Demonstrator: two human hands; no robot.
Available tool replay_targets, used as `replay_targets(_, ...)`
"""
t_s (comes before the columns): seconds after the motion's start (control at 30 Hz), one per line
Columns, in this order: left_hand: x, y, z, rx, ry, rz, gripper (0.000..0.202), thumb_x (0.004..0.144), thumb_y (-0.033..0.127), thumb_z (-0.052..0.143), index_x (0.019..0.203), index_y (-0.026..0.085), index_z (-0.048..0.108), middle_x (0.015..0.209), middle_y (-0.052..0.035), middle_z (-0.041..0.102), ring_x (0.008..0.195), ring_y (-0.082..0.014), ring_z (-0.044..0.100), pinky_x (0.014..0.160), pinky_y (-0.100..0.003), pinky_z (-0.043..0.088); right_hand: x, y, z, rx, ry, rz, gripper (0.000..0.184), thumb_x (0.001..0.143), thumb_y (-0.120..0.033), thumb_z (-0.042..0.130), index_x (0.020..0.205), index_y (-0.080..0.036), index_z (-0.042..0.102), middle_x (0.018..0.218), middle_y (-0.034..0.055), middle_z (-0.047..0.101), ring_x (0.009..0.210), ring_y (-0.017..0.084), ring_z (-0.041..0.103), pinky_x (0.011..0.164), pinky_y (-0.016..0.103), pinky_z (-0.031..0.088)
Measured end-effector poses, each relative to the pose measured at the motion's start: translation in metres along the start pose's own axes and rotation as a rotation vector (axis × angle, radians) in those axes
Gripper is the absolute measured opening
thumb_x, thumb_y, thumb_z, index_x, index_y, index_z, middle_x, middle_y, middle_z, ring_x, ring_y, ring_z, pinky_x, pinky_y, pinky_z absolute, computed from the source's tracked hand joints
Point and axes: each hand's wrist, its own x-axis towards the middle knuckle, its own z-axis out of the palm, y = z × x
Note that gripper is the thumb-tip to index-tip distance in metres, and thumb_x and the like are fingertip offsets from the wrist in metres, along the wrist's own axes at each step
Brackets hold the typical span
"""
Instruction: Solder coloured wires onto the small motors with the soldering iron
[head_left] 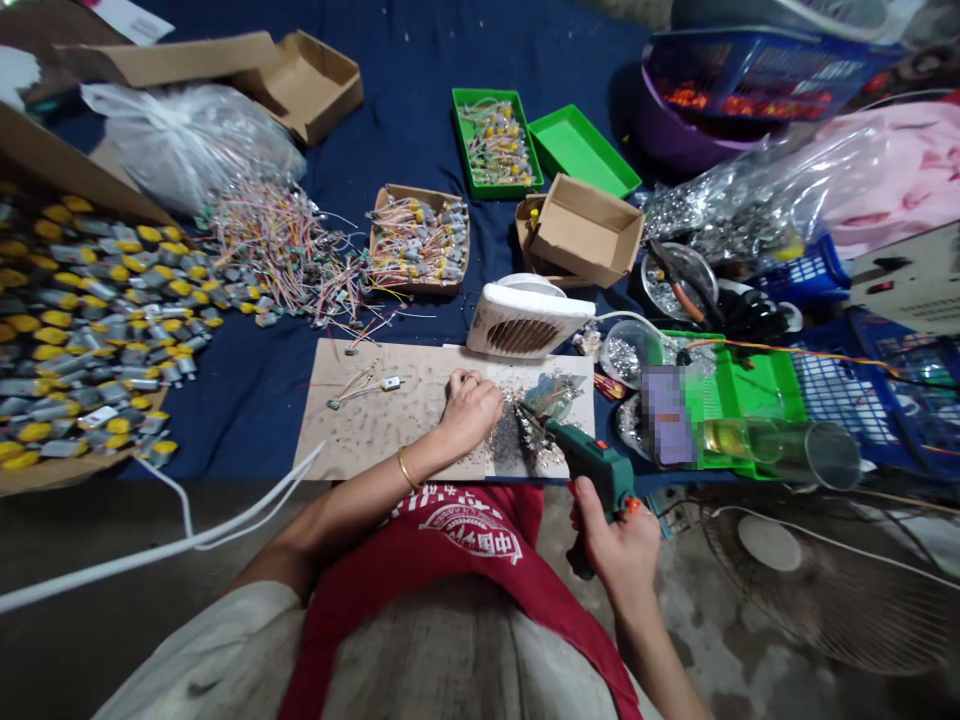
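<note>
Left hand (472,408) rests on a speckled cardboard sheet (375,425), fingers curled together, holding nothing visible. Solder scraps (517,450) lie just beside it. Right hand (613,535), fingers clamped round a green soldering gun (592,465), points the tip into the scraps.

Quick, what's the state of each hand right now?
Left hand: fingers curled on cardboard sheet; holding anything cannot be told.
Right hand: closed, holding green soldering gun.

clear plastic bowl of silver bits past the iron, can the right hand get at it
Probably, but not to grip it yet: the right hand is closed round the green-handled soldering iron, which it must put down first. The bowl sits close ahead, with only a blurred object beside the way.
</note>
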Motion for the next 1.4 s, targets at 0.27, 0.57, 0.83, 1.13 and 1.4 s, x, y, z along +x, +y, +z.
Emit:
replay_targets(0.27, 0.001, 0.001, -0.001, -0.014, -0.019, -0.014, 0.017, 0.094, 0.016, 0.058, 0.083, 0.016, 0.071, 0.088, -0.0091, 0.073, 0.097, -0.0263, 0.056, 0.103, -0.049, 0.029, -0.001, -0.001, -0.002, 0.007, 0.067, 0.068, 0.060, 0.086, -0.071, 0.054, 0.051, -0.024, 0.060, 0.047, 0.0056, 0.059, 0.049, 0.022, 0.062, 0.058, 0.032, 0.051)
replay_targets(0.57, 0.002, 0.001, -0.003, -0.028, -0.016, -0.019, 0.016, 0.093, 0.016, 0.058, 0.081, 0.017, 0.069, 0.087, -0.0075, 0.073, 0.096, -0.0256, 0.056, 0.103, -0.049, 0.028, -0.005, 0.007, -0.002, 0.050, 0.080, 0.081, 0.058, 0.088, -0.069, 0.055, 0.052, -0.023, 0.060, 0.046, 0.0044, 0.061, 0.046, 0.021, 0.061, 0.054, 0.031, 0.047)
replay_targets(0.83, 0.003, 0.002, -0.003, -0.014, -0.011, -0.026, 0.016, 0.092, 0.016, 0.059, 0.081, 0.017, 0.070, 0.087, -0.0082, 0.072, 0.097, -0.0257, 0.057, 0.102, -0.049, 0.029, -0.005, 0.006, -0.002, 0.054, 0.102, 0.081, 0.057, 0.086, -0.069, 0.056, 0.052, -0.024, 0.060, 0.046, 0.0050, 0.061, 0.047, 0.022, 0.062, 0.057, 0.032, 0.051)
replay_targets(1.13, 0.005, 0.007, -0.001, -0.018, -0.018, -0.031, 0.015, 0.092, 0.016, 0.058, 0.083, 0.015, 0.070, 0.088, -0.0107, 0.074, 0.098, -0.0272, 0.060, 0.105, -0.052, 0.030, -0.005, 0.002, -0.005, 0.037, 0.081, 0.095, 0.062, 0.086, -0.074, 0.053, 0.053, -0.022, 0.061, 0.047, 0.0052, 0.062, 0.047, 0.021, 0.062, 0.053, 0.031, 0.047)
replay_targets(1.4, -0.042, -0.040, -0.067, -0.150, 0.058, -0.264, 0.023, 0.095, 0.030, 0.061, 0.114, 0.020, 0.068, 0.115, -0.0082, 0.073, 0.109, -0.0261, 0.062, 0.106, -0.048, 0.034, -0.009, 0.017, -0.011, 0.045, 0.085, 0.208, 0.068, 0.080, -0.081, 0.056, 0.050, -0.021, 0.066, 0.045, 0.0074, 0.061, 0.046, 0.024, 0.064, 0.051, 0.031, 0.048)
